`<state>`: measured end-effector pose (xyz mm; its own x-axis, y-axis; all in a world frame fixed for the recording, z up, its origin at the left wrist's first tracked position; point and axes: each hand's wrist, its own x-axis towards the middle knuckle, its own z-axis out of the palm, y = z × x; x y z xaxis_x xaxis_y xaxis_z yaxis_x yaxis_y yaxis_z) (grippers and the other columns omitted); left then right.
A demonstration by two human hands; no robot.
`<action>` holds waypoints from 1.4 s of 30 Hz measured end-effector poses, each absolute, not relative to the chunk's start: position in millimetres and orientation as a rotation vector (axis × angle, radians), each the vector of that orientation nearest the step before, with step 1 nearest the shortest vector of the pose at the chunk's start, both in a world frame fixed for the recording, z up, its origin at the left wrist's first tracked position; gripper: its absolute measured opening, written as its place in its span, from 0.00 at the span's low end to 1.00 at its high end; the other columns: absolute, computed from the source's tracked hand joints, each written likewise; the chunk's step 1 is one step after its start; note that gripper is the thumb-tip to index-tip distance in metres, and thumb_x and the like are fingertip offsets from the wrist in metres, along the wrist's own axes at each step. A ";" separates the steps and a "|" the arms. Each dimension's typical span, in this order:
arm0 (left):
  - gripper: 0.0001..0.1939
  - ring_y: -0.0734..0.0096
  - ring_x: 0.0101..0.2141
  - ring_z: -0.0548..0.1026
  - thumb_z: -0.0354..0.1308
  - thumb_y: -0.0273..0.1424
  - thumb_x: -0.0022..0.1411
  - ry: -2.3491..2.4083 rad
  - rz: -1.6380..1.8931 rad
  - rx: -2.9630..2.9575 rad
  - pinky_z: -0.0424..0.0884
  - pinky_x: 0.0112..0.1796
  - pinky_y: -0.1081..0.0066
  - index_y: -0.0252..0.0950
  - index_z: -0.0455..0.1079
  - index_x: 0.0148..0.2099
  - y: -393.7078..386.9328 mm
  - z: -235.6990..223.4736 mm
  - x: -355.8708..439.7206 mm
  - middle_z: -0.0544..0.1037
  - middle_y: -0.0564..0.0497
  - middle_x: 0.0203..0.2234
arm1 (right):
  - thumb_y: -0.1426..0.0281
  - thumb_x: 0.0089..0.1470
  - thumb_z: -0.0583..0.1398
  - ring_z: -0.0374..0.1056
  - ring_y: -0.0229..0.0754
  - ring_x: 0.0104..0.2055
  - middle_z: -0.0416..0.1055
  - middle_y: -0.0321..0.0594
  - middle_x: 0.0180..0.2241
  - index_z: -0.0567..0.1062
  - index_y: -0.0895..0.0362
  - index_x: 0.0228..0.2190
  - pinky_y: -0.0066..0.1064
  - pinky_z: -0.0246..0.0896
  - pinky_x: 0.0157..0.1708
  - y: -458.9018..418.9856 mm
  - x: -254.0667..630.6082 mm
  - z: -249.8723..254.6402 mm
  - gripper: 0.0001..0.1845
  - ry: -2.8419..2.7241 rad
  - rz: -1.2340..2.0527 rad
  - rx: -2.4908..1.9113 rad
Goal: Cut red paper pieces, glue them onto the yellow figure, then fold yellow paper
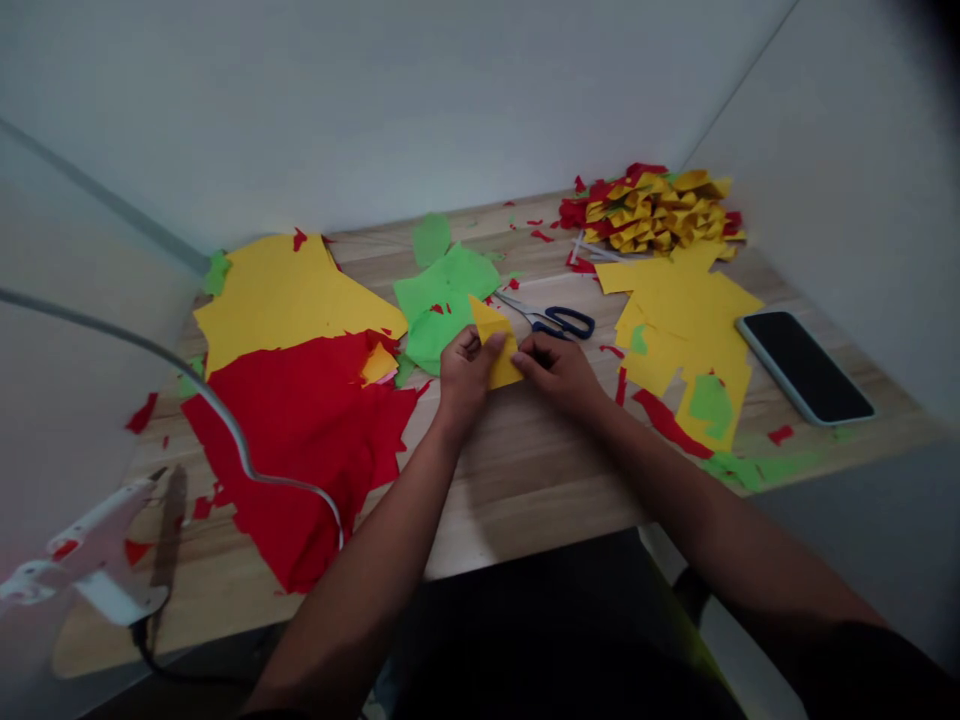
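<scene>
Between my two hands, above the middle of the table, is a small piece of yellow paper [501, 352] with a pointed top corner. My left hand [469, 372] is closed on its left side, thumb on the front. At its right edge my right hand [553, 368] pinches the same piece with closed fingertips. Just behind my right hand lie scissors [564, 321] with dark blue handles, their blades pointing left. Cut green sheets [442, 300] are spread behind my left hand.
Red [300, 450] and yellow [277, 300] sheets cover the left side. A glue gun [105, 550] stands at the front left, a cable [217, 400] crossing nearby. On the right are yellow sheets [682, 310], a phone [806, 365] and a heap of folded yellow pieces [660, 215].
</scene>
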<state>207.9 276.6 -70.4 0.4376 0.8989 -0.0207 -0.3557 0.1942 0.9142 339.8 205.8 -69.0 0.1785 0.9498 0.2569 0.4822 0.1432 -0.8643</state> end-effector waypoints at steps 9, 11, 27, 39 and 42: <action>0.20 0.73 0.29 0.72 0.72 0.45 0.46 0.631 0.884 1.182 0.68 0.33 0.75 0.36 0.72 0.32 274.7 -66.7 208.2 0.75 0.54 0.26 | 0.47 0.56 0.58 0.51 0.36 0.23 0.54 0.30 0.17 0.57 0.53 0.17 0.31 0.46 0.25 206.2 337.0 -58.5 0.29 -1.337 0.708 -1.432; 0.18 0.73 0.29 0.72 0.72 0.43 0.47 0.633 0.849 1.233 0.68 0.32 0.75 0.36 0.73 0.32 274.7 -68.6 207.2 0.75 0.54 0.26 | 0.46 0.56 0.57 0.51 0.36 0.23 0.55 0.31 0.18 0.59 0.53 0.17 0.30 0.47 0.24 206.6 337.3 -59.4 0.29 -1.264 0.728 -1.411; 0.17 0.73 0.25 0.72 0.73 0.43 0.47 0.628 0.716 1.201 0.67 0.27 0.74 0.36 0.76 0.31 267.0 -64.4 207.2 0.77 0.52 0.24 | 0.50 0.57 0.57 0.51 0.35 0.19 0.57 0.32 0.15 0.60 0.52 0.17 0.31 0.47 0.20 206.0 340.3 -57.7 0.26 -1.084 0.639 -1.442; 0.17 0.73 0.26 0.72 0.73 0.42 0.47 0.622 0.731 1.226 0.67 0.28 0.74 0.34 0.78 0.32 264.4 -64.6 205.0 0.78 0.51 0.25 | 0.58 0.53 0.61 0.53 0.36 0.18 0.58 0.31 0.17 0.64 0.51 0.24 0.30 0.49 0.18 207.2 340.6 -59.0 0.15 -0.977 0.701 -1.394; 0.16 0.71 0.27 0.73 0.72 0.41 0.48 0.603 0.687 1.270 0.68 0.29 0.73 0.34 0.79 0.35 263.0 -64.3 203.7 0.79 0.50 0.27 | 0.58 0.55 0.60 0.53 0.36 0.18 0.58 0.31 0.17 0.64 0.52 0.22 0.30 0.49 0.19 206.1 340.9 -58.7 0.16 -0.980 0.642 -1.416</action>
<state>203.7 263.0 -64.3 0.6606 0.7501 -0.0310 -0.1281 0.1533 0.9798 340.9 206.1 -58.7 0.4860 0.8564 0.1744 0.1822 0.0959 -0.9786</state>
